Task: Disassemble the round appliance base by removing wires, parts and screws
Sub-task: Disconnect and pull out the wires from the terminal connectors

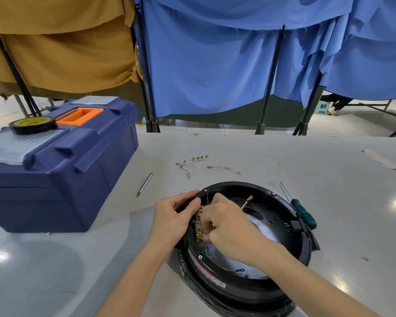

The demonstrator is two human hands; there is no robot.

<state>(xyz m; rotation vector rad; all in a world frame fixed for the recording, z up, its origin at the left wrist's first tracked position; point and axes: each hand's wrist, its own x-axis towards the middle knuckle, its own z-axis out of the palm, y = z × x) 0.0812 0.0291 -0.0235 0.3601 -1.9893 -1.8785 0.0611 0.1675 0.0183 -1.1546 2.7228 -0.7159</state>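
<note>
The round black appliance base [281, 227] lies open side up near the table's front edge. My left hand [173, 217] grips its left rim from outside. My right hand [229, 225] reaches inside and pinches at a brass terminal strip [199, 221] on the inner left wall. A white wire with a brass lug [247, 201] sticks up behind my right hand. Removed wires with brass terminals [189, 167] and a second removed wire [224, 168] lie on the table beyond the base.
A green-handled screwdriver [303, 212] rests against the base's right rim. A metal pen-like tool [145, 184] lies to the left. A blue toolbox [55, 165] with a tape roll [32, 125] stands at the left. Blue and tan curtains hang behind the table.
</note>
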